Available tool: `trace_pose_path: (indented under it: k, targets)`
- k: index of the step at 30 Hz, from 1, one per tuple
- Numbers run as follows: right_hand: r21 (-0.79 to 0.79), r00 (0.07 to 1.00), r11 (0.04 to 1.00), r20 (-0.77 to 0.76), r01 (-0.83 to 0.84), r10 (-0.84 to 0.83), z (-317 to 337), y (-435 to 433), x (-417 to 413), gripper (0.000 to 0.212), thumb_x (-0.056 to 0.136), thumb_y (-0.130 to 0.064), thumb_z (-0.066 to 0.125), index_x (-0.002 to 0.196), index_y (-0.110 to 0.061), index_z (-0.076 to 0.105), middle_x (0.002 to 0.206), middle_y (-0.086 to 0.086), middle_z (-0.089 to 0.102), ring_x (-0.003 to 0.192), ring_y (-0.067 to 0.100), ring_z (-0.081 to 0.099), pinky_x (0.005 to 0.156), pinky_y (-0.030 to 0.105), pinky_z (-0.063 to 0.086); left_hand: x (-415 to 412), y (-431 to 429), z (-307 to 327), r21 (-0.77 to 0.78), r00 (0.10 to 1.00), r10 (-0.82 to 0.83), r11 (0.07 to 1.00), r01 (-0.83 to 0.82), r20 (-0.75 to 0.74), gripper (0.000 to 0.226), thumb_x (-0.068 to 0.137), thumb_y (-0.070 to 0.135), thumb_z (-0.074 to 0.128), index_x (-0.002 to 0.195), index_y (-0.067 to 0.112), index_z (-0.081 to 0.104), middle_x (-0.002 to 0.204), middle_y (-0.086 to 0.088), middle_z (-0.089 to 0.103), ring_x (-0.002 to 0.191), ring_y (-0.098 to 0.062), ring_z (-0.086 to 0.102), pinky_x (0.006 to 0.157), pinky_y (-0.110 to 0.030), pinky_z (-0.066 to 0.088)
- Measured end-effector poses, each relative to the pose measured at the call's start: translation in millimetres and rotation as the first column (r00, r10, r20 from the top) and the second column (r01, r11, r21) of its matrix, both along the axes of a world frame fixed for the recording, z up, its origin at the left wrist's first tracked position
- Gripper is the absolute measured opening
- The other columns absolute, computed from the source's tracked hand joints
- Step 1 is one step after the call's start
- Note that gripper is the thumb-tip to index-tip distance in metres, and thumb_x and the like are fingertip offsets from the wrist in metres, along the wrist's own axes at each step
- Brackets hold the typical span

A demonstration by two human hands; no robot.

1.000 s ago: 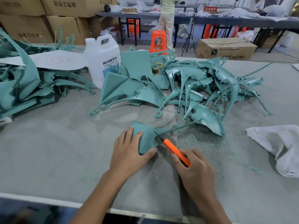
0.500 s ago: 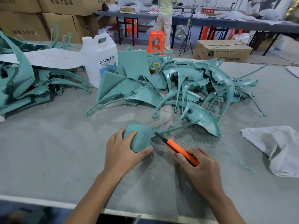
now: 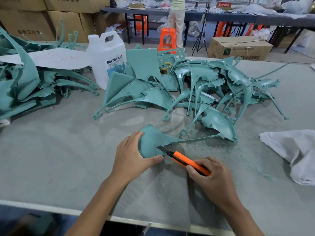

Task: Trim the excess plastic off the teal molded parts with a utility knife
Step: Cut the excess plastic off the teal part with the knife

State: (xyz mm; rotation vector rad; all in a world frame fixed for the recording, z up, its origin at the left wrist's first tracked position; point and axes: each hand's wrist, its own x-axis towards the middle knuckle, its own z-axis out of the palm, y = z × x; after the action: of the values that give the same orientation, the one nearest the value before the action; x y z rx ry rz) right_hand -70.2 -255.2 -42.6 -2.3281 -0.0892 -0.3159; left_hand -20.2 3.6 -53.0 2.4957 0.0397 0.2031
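One jug [image 3: 104,53] — "DEXCON" — beside teal parts [image 3: 213,82]

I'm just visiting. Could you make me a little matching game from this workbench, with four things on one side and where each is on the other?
Things: 1 knife; 2 part; 3 jug; 4 cloth.
Places: A on the table, far right; B in the right hand; C standing upright at the back; D under the left hand.
Pairs: 1-B; 2-D; 3-C; 4-A.

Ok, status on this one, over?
Left hand grips teal part. Right hand holds utility knife, blade at part's edge. Only shavings nearby.
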Motion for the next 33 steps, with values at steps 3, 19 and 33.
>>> trace_pose_path:
  k: [3,19,33]
  targets:
    - [-0.002,0.995,0.995,0.009,0.1,-0.099,0.2,-1.7,3.1,0.009,0.077,-0.034,0.084,0.081,-0.031,0.076,0.07,-0.014,0.061,0.069,0.003,0.058,0.061,0.017,0.041,0.4,-0.5,0.6,-0.005,1.0,0.007,1.0,-0.007,0.002,0.11,0.052,0.092,0.062,0.144,0.035,0.038,0.147,0.015,0.043,0.133,-0.015,0.038,0.112,-0.04,0.033]
    - [0.088,0.982,0.981,0.067,0.172,-0.178,2.0,-1.3,-3.6,0.009,0.077,-0.033,0.08,0.079,-0.033,0.071,0.072,-0.015,0.059,0.075,0.003,0.057,0.064,0.023,0.042,-2.3,2.9,-4.1,0.224,0.993,-0.086,0.969,0.103,-0.084,0.122,0.057,0.107,0.028,0.155,0.035,0.027,0.162,0.009,0.017,0.136,-0.012,0.011,0.113,-0.037,0.017]
    - [0.094,0.989,0.987,0.064,0.127,-0.133,-2.6,-7.5,-21.1,0.02,0.074,-0.026,0.084,0.076,-0.04,0.07,0.082,-0.016,0.063,0.075,0.008,0.06,0.062,0.014,0.041,-8.9,-3.4,-4.3,0.301,1.0,-0.025,0.953,0.028,-0.013,0.119,0.062,0.105,0.024,0.152,0.028,0.034,0.16,0.005,0.024,0.133,-0.02,0.018,0.109,-0.037,0.02]
